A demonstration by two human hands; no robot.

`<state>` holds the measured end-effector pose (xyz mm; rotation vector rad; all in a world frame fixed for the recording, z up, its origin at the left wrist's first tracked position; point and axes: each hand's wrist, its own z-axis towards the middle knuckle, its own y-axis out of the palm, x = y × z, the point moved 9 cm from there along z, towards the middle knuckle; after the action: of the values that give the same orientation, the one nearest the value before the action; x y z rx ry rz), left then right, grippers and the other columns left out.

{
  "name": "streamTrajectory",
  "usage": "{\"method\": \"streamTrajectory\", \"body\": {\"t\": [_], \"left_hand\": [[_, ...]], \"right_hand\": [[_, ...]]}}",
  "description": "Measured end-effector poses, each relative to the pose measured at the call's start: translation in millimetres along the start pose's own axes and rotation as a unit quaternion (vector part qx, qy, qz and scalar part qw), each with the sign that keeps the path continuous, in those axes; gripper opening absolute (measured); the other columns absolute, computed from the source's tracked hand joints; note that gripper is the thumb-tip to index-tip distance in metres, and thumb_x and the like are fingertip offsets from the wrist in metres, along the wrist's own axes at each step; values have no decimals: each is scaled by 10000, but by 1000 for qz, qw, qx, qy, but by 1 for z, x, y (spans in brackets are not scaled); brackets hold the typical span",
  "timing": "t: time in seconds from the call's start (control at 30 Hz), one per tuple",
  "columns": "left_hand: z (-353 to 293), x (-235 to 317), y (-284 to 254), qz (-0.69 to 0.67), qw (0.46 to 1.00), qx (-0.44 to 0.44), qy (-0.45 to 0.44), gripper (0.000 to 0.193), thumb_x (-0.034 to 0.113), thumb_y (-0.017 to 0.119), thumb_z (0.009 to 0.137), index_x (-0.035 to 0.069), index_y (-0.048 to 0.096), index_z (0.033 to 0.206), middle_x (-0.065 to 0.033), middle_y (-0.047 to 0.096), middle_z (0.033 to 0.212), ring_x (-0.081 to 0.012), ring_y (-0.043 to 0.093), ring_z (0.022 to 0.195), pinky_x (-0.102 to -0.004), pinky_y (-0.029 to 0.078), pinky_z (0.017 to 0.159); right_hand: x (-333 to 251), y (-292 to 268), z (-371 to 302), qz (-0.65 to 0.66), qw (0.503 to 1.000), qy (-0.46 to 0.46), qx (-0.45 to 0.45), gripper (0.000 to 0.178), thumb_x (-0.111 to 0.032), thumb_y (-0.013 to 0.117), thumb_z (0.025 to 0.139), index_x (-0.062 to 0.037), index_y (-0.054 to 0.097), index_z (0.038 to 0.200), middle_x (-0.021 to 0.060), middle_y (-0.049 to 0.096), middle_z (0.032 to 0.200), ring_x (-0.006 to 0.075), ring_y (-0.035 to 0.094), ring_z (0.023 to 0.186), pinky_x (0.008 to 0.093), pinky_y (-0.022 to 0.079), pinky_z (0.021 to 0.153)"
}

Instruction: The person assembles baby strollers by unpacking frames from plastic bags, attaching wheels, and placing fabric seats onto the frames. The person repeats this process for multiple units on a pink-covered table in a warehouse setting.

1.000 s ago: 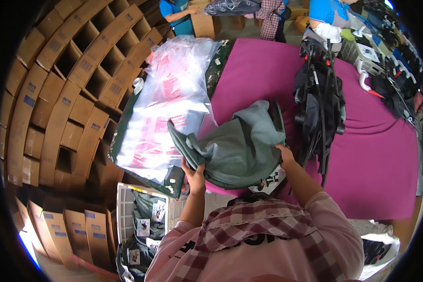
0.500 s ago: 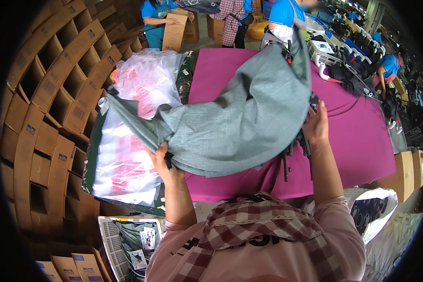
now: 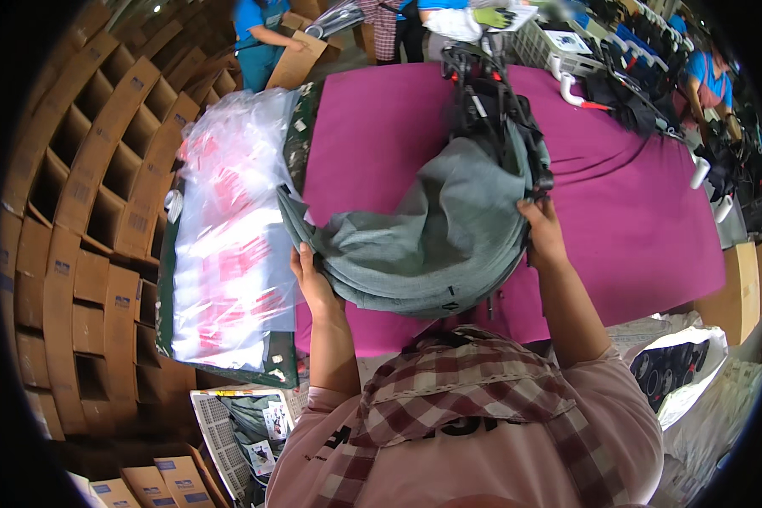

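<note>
A grey-green fabric canopy spreads in a curved shape before me on the magenta-covered table. It joins a black folding frame with small red parts, like a stroller's, which lies toward the table's far edge. My left hand is closed on the canopy's left end, fingers over the fabric edge. At its right edge my right hand grips the fabric, just below a black joint of the frame. The fingertips of both hands are partly hidden by the cloth.
Clear plastic bags with red print are stacked left of the magenta cloth. Cardboard boxes wall the left side. A white crate and a bag of black wheels stand near me. Co-workers work beyond the table.
The canopy has come down and been laid lower, its raised right end dropping to uncover the black frame. My right hand has closed on the fabric edge; my left keeps its hold.
</note>
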<state>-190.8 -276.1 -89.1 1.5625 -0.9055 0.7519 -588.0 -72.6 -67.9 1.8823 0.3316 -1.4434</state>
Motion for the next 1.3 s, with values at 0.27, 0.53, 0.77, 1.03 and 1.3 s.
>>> {"method": "streamTrajectory", "body": {"t": [0.27,0.53,0.77,1.03,1.3], "left_hand": [[-46,-60,119,85,996,-22,-20,668,88,603,925,103,251,1493,-121,497,1297,-246,530,1117,-398,460,956],[-103,-83,232,110,984,-122,73,606,147,535,977,128,261,1517,-71,351,1493,-236,399,1320,-398,356,1087],[-70,-90,298,106,978,-152,99,658,131,486,956,85,197,1546,-120,313,1526,-251,345,1376,-385,267,1146],[29,-165,364,90,952,-275,-103,694,244,501,854,40,302,1488,-183,439,1421,-320,475,1290,-415,374,1108],[135,-239,425,52,943,-316,-92,633,153,476,869,47,317,1473,-174,453,1398,-290,457,1298,-418,387,1093]], "right_hand": [[-76,-82,49,-35,990,-120,63,577,-50,640,857,-14,423,1390,105,535,1274,190,515,1133,309,412,986],[-68,-164,113,126,978,-23,165,393,-114,585,894,28,488,1248,86,598,1125,159,562,1011,296,447,900],[-69,-117,130,-5,997,-76,26,781,-224,594,884,44,224,1517,187,374,1483,265,366,1368,363,283,1132],[-38,-57,199,-4,993,-17,-119,702,-241,491,899,49,269,1499,147,442,1423,229,408,1317,339,290,1112],[-7,-70,355,-19,998,18,-53,410,-237,507,919,29,562,1227,111,625,1115,195,568,1047,300,421,948]]}}
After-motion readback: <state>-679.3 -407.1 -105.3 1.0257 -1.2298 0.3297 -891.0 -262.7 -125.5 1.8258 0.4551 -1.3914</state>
